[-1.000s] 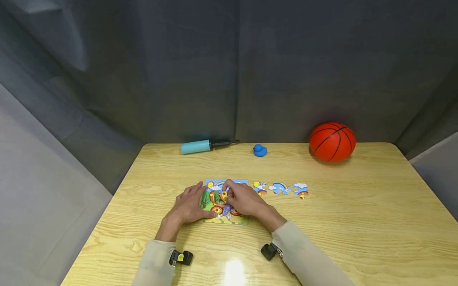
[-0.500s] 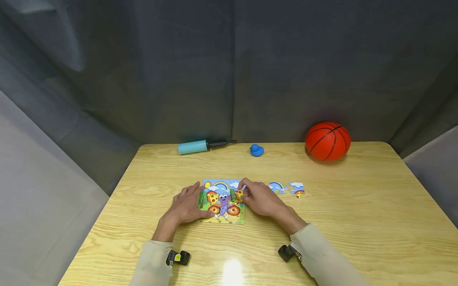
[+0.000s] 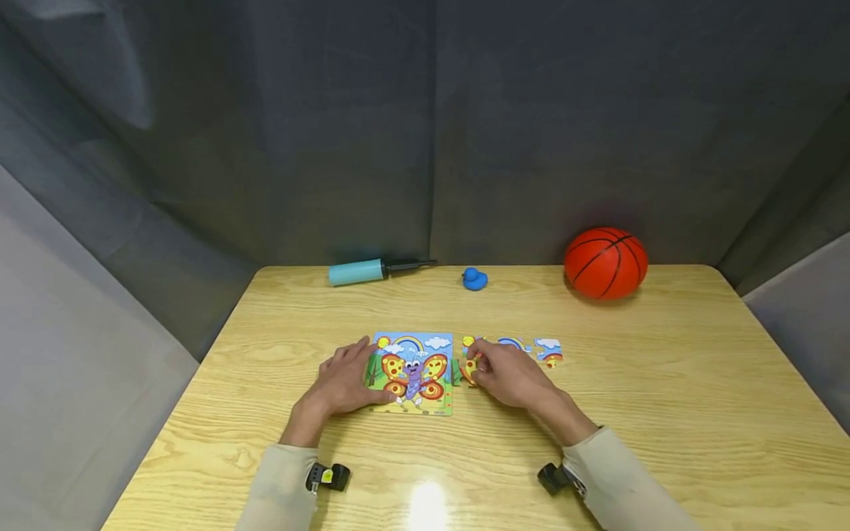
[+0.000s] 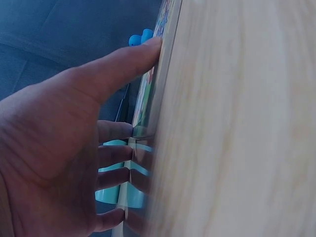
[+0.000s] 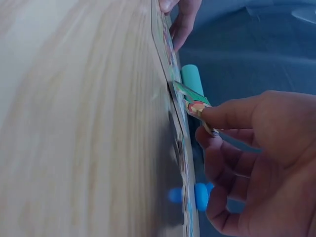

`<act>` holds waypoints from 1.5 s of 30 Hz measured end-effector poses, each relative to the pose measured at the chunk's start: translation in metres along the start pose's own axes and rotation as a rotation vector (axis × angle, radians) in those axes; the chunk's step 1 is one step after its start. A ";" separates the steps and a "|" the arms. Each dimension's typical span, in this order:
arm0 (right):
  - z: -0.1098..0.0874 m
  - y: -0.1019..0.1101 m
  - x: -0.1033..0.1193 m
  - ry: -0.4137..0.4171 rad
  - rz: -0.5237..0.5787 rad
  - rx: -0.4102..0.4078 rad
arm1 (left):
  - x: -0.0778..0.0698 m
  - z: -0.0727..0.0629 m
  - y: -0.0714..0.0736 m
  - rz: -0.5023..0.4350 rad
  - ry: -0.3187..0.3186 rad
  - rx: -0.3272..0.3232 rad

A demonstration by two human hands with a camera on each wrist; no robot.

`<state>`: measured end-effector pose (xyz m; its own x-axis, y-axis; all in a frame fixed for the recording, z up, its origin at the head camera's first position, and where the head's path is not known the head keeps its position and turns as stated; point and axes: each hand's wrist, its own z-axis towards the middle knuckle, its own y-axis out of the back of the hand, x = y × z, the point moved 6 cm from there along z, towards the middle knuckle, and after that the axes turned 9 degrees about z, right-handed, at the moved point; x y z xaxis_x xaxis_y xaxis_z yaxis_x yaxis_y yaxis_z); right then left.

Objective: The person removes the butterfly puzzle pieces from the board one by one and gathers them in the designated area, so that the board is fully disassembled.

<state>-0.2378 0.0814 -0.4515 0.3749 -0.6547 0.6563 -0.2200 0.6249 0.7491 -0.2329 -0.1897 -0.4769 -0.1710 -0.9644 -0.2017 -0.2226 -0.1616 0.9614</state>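
A butterfly picture puzzle board [image 3: 432, 405] lies flat on the table, with a purple body and red-and-yellow wings on it. My left hand [image 3: 345, 380] rests at its left side, thumb over the lower left part and the other fingers stretched along the edge; the left wrist view shows the thumb [image 4: 128, 61] extended. Just right of the board, my right hand [image 3: 511, 375] pinches a green, red and yellow jigsaw piece [image 3: 468, 373] between thumb and index finger. In the right wrist view this piece [image 5: 196, 104] is tilted, one end close to the table surface.
Several loose jigsaw pieces, one with a rainbow [image 3: 513, 342] and another with a cloud [image 3: 550, 345], lie right of the board, partly behind my right hand. Along the back edge are a teal hand pump [image 3: 356, 272], a blue rubber duck [image 3: 474, 279] and a red basketball [image 3: 606, 263].
My right hand has moved right, from over the butterfly picture to beside the board, carrying the jigsaw piece and uncovering the picture. The left hand stays at the board's left side.
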 end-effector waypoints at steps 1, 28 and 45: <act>-0.001 0.000 -0.002 -0.009 -0.001 0.003 | 0.000 0.000 0.001 -0.002 0.001 0.000; -0.005 -0.004 -0.021 -0.095 -0.057 0.072 | 0.000 0.000 0.004 -0.018 0.000 -0.013; 0.014 -0.017 -0.004 -0.047 0.003 0.060 | -0.001 0.000 0.000 -0.016 0.011 0.005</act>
<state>-0.2482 0.0672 -0.4656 0.3318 -0.6731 0.6610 -0.2748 0.6013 0.7503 -0.2326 -0.1890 -0.4769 -0.1567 -0.9639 -0.2153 -0.2304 -0.1763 0.9570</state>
